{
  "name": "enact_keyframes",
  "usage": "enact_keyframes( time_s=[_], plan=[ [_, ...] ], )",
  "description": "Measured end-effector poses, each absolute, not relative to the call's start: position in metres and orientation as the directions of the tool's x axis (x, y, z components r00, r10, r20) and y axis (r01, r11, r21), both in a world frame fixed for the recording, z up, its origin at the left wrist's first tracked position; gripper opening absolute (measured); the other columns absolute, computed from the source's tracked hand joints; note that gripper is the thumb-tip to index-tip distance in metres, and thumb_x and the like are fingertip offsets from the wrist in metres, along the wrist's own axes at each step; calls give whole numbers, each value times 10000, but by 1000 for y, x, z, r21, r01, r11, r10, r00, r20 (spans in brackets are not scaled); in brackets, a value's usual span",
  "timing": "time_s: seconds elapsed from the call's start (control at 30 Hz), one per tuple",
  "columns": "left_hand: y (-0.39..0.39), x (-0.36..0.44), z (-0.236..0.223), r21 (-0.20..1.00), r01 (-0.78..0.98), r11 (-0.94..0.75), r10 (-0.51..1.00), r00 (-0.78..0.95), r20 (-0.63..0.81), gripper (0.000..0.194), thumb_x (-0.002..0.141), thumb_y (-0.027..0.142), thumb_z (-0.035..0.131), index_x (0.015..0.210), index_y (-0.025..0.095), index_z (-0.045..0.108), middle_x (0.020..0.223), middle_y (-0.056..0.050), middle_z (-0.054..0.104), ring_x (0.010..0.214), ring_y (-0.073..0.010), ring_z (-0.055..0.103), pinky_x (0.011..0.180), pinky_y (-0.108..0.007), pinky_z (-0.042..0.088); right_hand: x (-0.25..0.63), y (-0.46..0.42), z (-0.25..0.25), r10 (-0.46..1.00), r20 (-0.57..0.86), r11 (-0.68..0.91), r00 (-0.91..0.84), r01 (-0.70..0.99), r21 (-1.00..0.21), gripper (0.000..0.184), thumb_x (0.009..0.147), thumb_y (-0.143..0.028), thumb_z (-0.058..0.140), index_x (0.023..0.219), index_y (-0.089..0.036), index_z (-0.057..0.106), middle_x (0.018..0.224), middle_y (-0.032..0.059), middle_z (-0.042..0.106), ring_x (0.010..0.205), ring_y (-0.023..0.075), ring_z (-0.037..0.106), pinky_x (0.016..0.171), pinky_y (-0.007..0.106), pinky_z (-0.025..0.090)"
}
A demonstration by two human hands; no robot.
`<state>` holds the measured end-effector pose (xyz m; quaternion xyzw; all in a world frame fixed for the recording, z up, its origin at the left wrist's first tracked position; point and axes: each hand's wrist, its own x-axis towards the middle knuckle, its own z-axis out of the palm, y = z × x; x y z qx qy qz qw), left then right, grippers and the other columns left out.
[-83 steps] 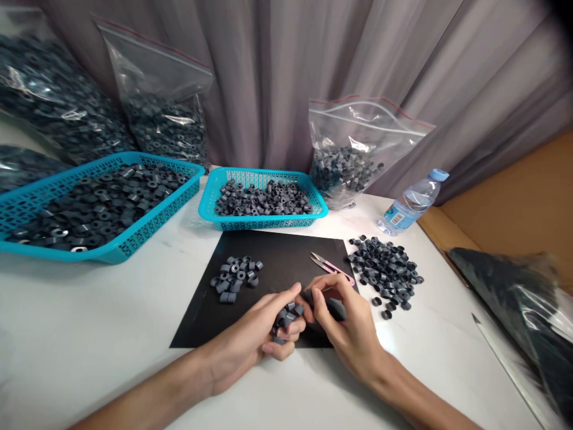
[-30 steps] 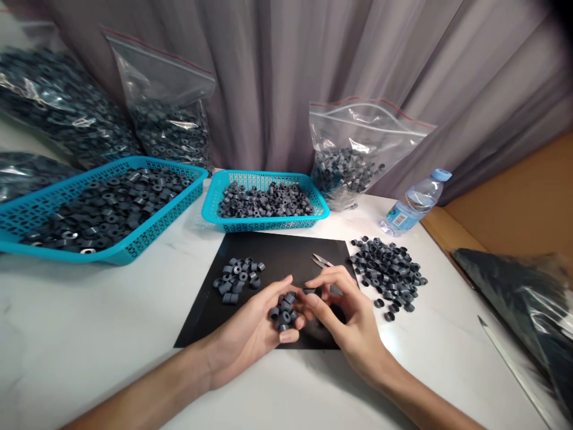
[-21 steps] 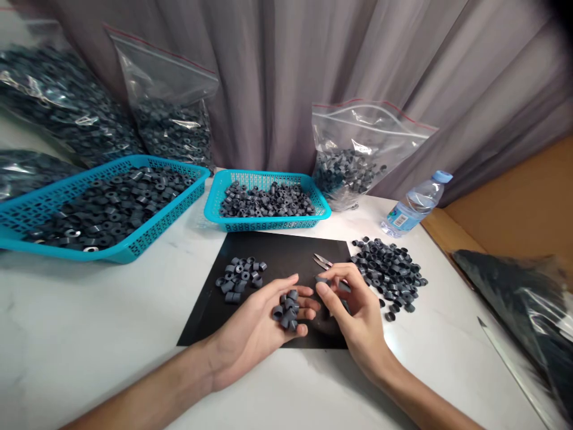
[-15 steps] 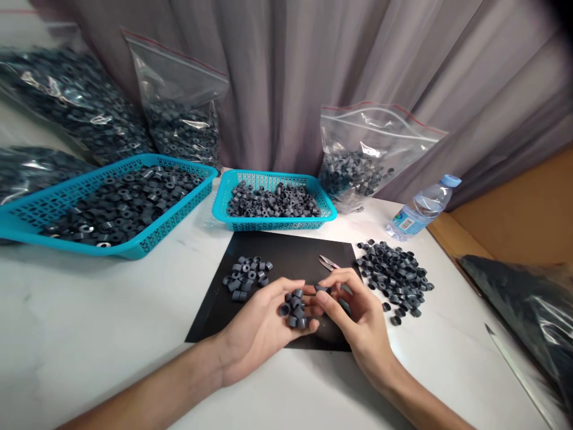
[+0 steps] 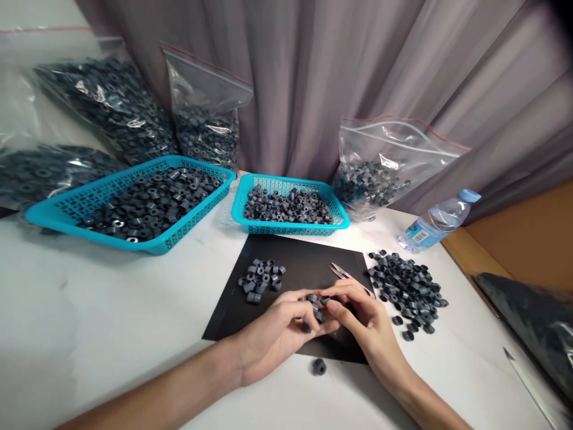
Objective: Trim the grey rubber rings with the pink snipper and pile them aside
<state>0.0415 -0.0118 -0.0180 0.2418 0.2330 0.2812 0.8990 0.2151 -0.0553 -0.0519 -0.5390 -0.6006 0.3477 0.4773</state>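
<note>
We cup a small cluster of grey ring-shaped pieces (image 5: 316,306) in our left hand (image 5: 283,318), its fingers curled around them, while our right hand (image 5: 364,313) pinches a single piece (image 5: 326,300) between thumb and forefinger. Both hands meet above the black mat (image 5: 304,258); we cannot tell whether our right palm shelters anything else, since the fingers hide it.

To handle this well, we would best grip the single piece by its outer wall, lightly, so that its opening and edge can be seen. Our left fingers need a deeper bowl, we judge, because one dark piece (image 5: 306,328) sits low by the curled fingers and could slip out. A loose piece (image 5: 319,366) lies on the tabletop (image 5: 134,316), just beside the mat's near edge, and is easily overlooked or nudged by a wrist.

It also pays to leave a gap between the little group (image 5: 261,280) on the mat's left part and the larger heap (image 5: 409,292) on the tabletop to the right. The snips (image 5: 341,272) lie close behind our right hand, so we should mind their blades.
</note>
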Motion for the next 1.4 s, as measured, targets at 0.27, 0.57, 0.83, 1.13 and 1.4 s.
enact_keyframes(
  time_s=[0.27,0.57,0.83,1.13,1.4],
  plan=[
    [-3,40,-20,508,-440,740,664,600,-446,244,905,237,562,930,47,712,904,-152,723,905,-227,691,923,-351,559,218,-67,-39,876,482,425,-17,501,-754,170,984,-253,529,1058,-260,682,989,44,584,977,201,555,871,340,427],
    [0,39,-14,553,-453,700,706,558,-437,247,847,100,476,896,24,705,977,-195,752,976,-289,733,964,-348,557,231,-64,-15,834,-49,332,-550,570,-751,182,851,-390,746,909,-231,679,836,1,609,799,160,564,701,257,462],
    [-1,38,-23,528,-507,682,730,515,-449,230,793,54,506,722,65,725,911,-103,723,1018,-295,720,1003,-326,558,235,-63,-21,937,174,276,-304,331,-902,110,936,-302,658,856,-226,653,834,-3,650,794,145,598,765,264,469],
    [-7,42,-21,610,-474,635,767,481,-425,235,895,98,542,812,64,759,953,-132,733,1092,-263,667,1017,-373,563,232,-56,-37,947,319,317,-48,316,-894,94,948,-263,637,1037,-262,665,1005,26,666,918,172,608,867,306,486],
    [-12,41,-21,630,-434,644,741,559,-372,259,920,118,528,844,85,774,1026,-126,714,1096,-271,642,1016,-441,560,229,-54,-37,958,284,282,-46,348,-894,103,935,-318,657,1006,-255,695,974,31,697,903,191,629,851,340,494]
  ],
)
